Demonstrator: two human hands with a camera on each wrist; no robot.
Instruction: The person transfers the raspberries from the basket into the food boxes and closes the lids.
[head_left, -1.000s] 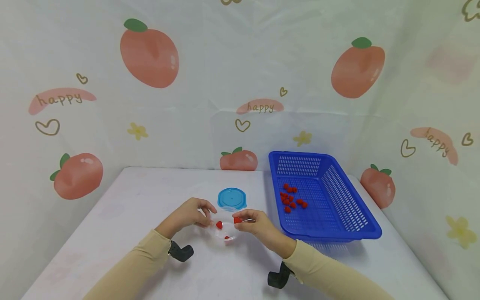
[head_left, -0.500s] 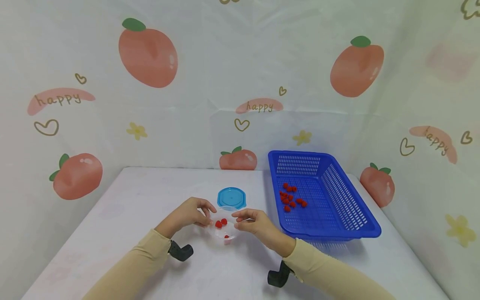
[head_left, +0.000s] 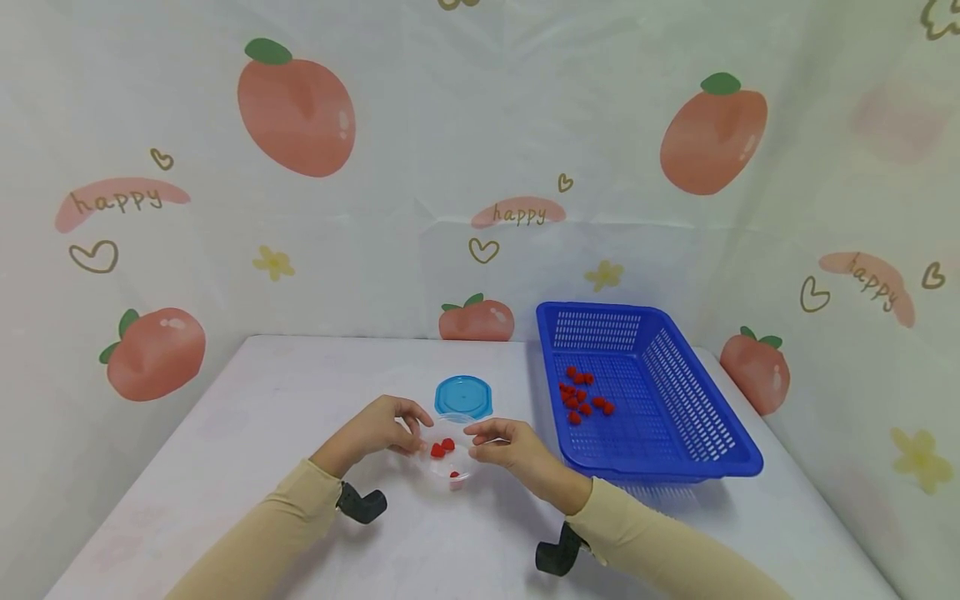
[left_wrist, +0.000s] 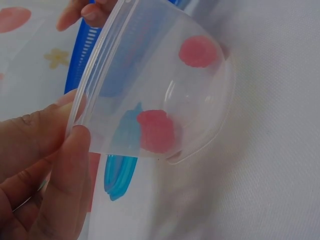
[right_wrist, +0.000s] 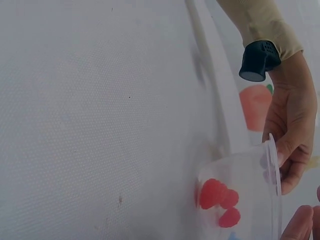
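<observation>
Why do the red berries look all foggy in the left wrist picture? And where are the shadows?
Left wrist view: the berries look pale, probably because we see them through the cloudy bowl; head view: soft shadow on the table below the basket; right wrist view: the table looks dim and grey.

I can read one word only, "happy", and it stands three times on the printed cloth (head_left: 420, 125) in front of me. Each time it is written in small brown letters, like handwriting, upon a pink band: the left band (head_left: 122, 201), where the word is largest; the middle band (head_left: 518, 212), where it is smaller; and the right band (head_left: 870, 279), where the word slopes downward to the right and its first letter is less clear to me.
</observation>
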